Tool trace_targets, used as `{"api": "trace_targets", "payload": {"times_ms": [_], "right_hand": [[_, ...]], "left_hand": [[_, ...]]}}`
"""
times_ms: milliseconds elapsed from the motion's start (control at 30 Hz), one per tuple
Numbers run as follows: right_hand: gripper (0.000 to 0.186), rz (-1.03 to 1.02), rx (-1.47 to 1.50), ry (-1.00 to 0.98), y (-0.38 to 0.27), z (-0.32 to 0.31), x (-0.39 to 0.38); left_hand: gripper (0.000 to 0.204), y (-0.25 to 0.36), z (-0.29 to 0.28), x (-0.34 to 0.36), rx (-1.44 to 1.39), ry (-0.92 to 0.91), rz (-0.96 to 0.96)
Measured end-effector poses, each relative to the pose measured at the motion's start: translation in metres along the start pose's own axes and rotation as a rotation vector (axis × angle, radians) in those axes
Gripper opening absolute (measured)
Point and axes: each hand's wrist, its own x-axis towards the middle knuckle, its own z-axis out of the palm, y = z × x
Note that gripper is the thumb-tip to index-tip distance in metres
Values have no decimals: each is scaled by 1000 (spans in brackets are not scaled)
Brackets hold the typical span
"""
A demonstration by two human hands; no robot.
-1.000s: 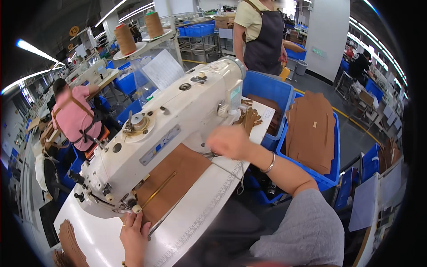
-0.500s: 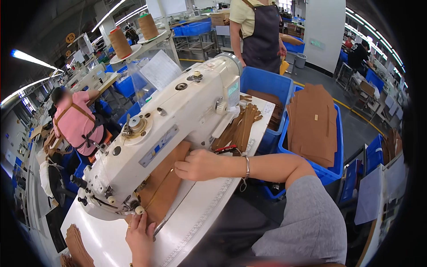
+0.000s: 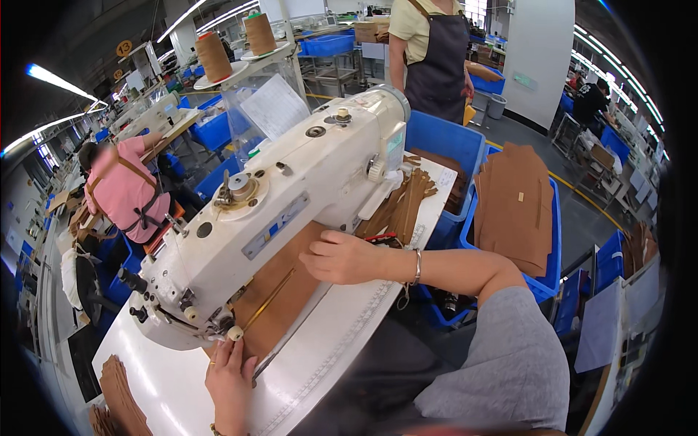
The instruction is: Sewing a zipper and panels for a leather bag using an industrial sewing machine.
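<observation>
A brown panel [image 3: 294, 309] with a narrow gold-coloured strip [image 3: 269, 305] along it lies under the arm of a white sewing machine [image 3: 291, 196]. My right hand [image 3: 343, 258] is at the panel's far end, its fingers curled and pinched on the brown material; the fingertips are partly hidden. Close by the needle end, my left hand [image 3: 229, 378] rests with fingers stretched over the panel's near end, beside a small cream knob [image 3: 235, 333]. The needle itself cannot be made out.
Brown strips [image 3: 407, 200] and a red tool [image 3: 382, 237] lie at the table's right side. Blue bins [image 3: 549, 283] with stacked brown panels [image 3: 512, 211] stand to the right. More brown pieces [image 3: 120, 396] are at front left. A person in an apron [image 3: 436, 65] stands beyond.
The whole view has shifted slightly, with the machine now further right and higher. More of the gold-coloured strip shows between my hands. Both hands stay at the panel.
</observation>
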Motion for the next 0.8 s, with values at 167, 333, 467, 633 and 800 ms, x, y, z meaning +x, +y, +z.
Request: {"api": "trace_targets", "payload": {"times_ms": [167, 333, 467, 633, 800], "right_hand": [[12, -39, 97, -70, 6, 6, -8], [6, 119, 159, -428, -4, -16, 0], [4, 210, 412, -672, -21, -16, 34], [6, 120, 568, -250, -75, 32, 89], [7, 145, 512, -209, -116, 56, 96]], "left_hand": [[45, 1, 2, 0, 32, 25, 25], [46, 0, 1, -1, 32, 17, 19], [46, 1, 2, 0, 31, -1, 5], [45, 2, 1, -1, 36, -6, -15], [45, 2, 1, -1, 42, -2, -14]]}}
